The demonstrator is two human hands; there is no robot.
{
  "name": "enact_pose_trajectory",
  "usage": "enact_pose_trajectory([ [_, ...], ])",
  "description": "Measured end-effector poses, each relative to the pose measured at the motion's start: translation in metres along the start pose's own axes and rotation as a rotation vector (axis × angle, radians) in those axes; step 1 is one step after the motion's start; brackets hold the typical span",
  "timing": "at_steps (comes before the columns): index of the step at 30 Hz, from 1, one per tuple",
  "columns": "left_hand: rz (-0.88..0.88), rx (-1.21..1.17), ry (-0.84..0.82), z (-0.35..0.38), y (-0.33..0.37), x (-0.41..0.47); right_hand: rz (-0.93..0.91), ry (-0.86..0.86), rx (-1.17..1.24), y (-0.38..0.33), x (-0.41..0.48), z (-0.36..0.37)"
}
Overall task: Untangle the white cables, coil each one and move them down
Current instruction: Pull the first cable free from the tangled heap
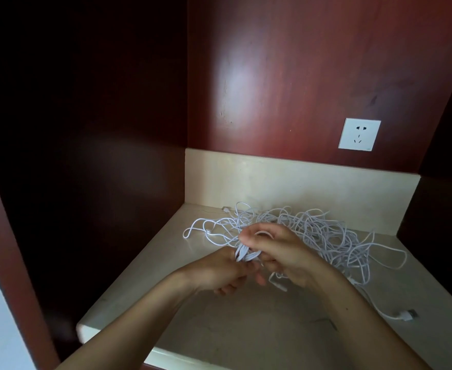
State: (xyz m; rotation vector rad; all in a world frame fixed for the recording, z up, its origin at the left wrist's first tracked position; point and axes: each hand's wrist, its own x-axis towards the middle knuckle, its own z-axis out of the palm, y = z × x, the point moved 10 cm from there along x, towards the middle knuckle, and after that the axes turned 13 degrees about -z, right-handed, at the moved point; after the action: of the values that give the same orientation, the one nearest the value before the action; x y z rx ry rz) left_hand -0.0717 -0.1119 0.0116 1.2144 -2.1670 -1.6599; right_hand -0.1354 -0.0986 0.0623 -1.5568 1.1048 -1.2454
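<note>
Head view: my left hand [226,272] and right hand [282,253] both pinch a small coil [246,256] above the counter [214,332], touching the tangled white cables [315,228]. Probably light, limp and snag-prone; best gripped at the bundled loops.

1. The cables [312,231] lie tangled on the counter [219,329], toward the back.
2. The left hand [219,271] and right hand [280,252] meet before the tangle.
3. A socket [359,134] sits on the wall [299,76] behind, to the right.
4. A plug [406,315] lies front right.
</note>
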Motion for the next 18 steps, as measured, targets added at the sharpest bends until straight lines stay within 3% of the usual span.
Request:
enact_pose_trajectory([
  [4,0.05,0.065,0.083,-0.004,0.011,-0.001,-0.152,0.202,-0.028,-0.008,-0.001,-0.012],
  [9,0.282,0.325,0.623,-0.035,0.033,-0.014,-0.124,0.397,0.167,0.006,0.006,-0.029],
  [11,0.268,0.162,0.674,-0.041,0.028,-0.017,-0.098,0.4,0.214,0.012,0.008,-0.029],
  [18,0.303,-0.457,0.611,-0.049,0.02,-0.016,-0.115,0.434,0.295,0.014,0.008,-0.027],
])
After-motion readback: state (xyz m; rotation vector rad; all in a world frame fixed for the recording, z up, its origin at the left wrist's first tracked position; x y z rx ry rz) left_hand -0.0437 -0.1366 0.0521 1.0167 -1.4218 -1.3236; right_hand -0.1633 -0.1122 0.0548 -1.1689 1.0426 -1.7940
